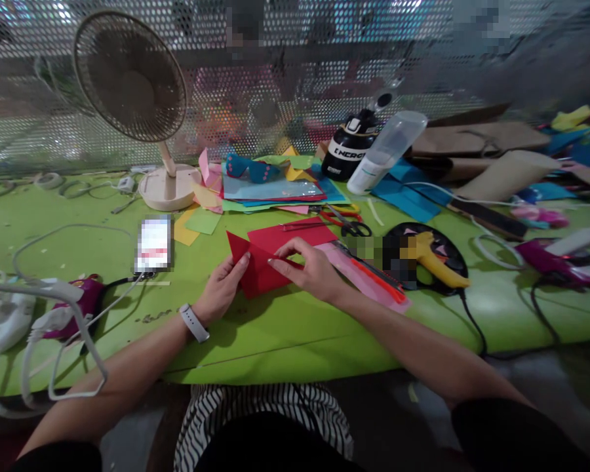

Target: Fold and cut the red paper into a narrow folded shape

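A red paper sheet lies partly folded on the green table in front of me. My left hand pinches its left edge with thumb and fingers. My right hand presses flat on the fold from the right, fingers pointing left. A white watch sits on my left wrist. A second red sheet lies just behind the folded one.
A phone lies left of the paper, a fan behind it. Coloured paper stack, scissors, a pink sheet with an orange ruler, a yellow glue gun, bottles and cables surround the work spot.
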Motion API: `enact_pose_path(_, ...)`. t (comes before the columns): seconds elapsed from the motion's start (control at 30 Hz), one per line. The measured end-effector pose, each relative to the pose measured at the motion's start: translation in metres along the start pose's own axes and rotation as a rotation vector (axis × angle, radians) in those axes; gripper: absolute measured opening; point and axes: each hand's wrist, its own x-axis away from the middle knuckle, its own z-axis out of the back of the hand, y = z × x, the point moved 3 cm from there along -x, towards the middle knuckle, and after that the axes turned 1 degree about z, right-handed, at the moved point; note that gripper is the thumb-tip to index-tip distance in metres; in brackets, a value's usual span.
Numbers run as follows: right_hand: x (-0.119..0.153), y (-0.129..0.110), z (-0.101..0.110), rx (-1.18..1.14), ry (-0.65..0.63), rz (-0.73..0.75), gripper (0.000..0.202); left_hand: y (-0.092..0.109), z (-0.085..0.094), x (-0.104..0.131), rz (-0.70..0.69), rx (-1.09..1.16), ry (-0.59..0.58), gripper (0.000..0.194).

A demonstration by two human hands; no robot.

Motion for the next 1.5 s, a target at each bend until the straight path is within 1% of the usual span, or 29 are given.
enact_pose_path(0.07, -0.001, -0.001, 0.006, -0.042, -0.058, -0.04, 0.032, 0.004, -0.001, 0.001, -0.005, -0.029, 0.002, 0.038)
enact_pose_path(0.2, -0.002, 0.001, 0.005, 0.039, -0.325, -0.091, 0.036, 0.007, -0.002, 0.001, 0.013, -0.048, 0.014, 0.04)
enact_pose_path(0.23, -0.002, 0.001, 0.005, 0.049, -0.363, -0.102, 0.039, 0.007, -0.002, 0.001, 0.012, -0.046, 0.028, 0.04)
enact_pose_path(0.3, -0.002, -0.001, 0.003, 0.016, -0.399, -0.111, 0.042, 0.007, -0.002, -0.001, 0.009, -0.036, 0.058, 0.042)
enact_pose_path(0.4, -0.002, -0.003, 0.003, -0.036, -0.393, -0.104, 0.042, 0.008, -0.002, -0.004, 0.03, -0.007, 0.076, 0.044)
enact_pose_path(0.47, -0.002, -0.001, 0.004, -0.023, -0.368, -0.092, 0.044, 0.009, -0.002, -0.004, 0.065, 0.007, 0.057, 0.043)
enact_pose_path(0.53, -0.003, 0.002, 0.007, 0.0, -0.322, -0.079, 0.046, 0.011, -0.003, -0.004, 0.124, -0.03, -0.014, 0.04)
enact_pose_path(0.63, -0.005, 0.008, 0.01, 0.032, -0.266, -0.063, 0.048, 0.011, -0.002, -0.001, 0.239, -0.182, -0.161, 0.036)
enact_pose_path(0.67, -0.005, 0.009, 0.011, 0.042, -0.255, -0.059, 0.048, 0.01, -0.002, 0.0, 0.267, -0.226, -0.186, 0.034)
enact_pose_path(0.73, -0.005, 0.009, 0.011, 0.052, -0.243, -0.05, 0.047, 0.01, -0.001, 0.001, 0.281, -0.27, -0.19, 0.029)
enact_pose_path(0.87, -0.005, 0.007, 0.011, 0.036, -0.22, -0.043, 0.047, 0.012, -0.003, 0.0, 0.216, -0.279, -0.187, 0.025)
enact_pose_path(0.93, -0.005, 0.008, 0.012, -0.02, -0.223, -0.074, 0.046, 0.013, -0.005, 0.0, 0.168, -0.29, -0.18, 0.026)
enact_pose_path(1.0, -0.004, 0.01, 0.011, -0.152, -0.287, -0.159, 0.04, 0.016, -0.005, -0.001, 0.112, -0.31, -0.158, 0.03)
enact_pose_path(1.07, -0.003, 0.012, 0.009, -0.326, -0.39, -0.28, 0.033, 0.017, -0.006, -0.001, 0.07, -0.325, -0.145, 0.035)
enact_pose_path(1.1, -0.002, 0.012, 0.008, -0.394, -0.429, -0.333, 0.033, 0.018, -0.006, -0.001, 0.06, -0.329, -0.145, 0.037)
enact_pose_path(1.17, -0.001, 0.012, 0.007, -0.453, -0.451, -0.393, 0.038, 0.018, -0.006, -0.001, 0.052, -0.329, -0.151, 0.04)
enact_pose_path(1.3, -0.001, 0.01, 0.008, -0.435, -0.412, -0.395, 0.044, 0.018, -0.005, -0.001, 0.034, -0.359, -0.149, 0.043)
enact_pose_path(1.5, 0.0, 0.009, 0.006, -0.444, -0.409, -0.366, 0.04, 0.017, -0.003, -0.003, 0.038, -0.388, -0.151, 0.048)
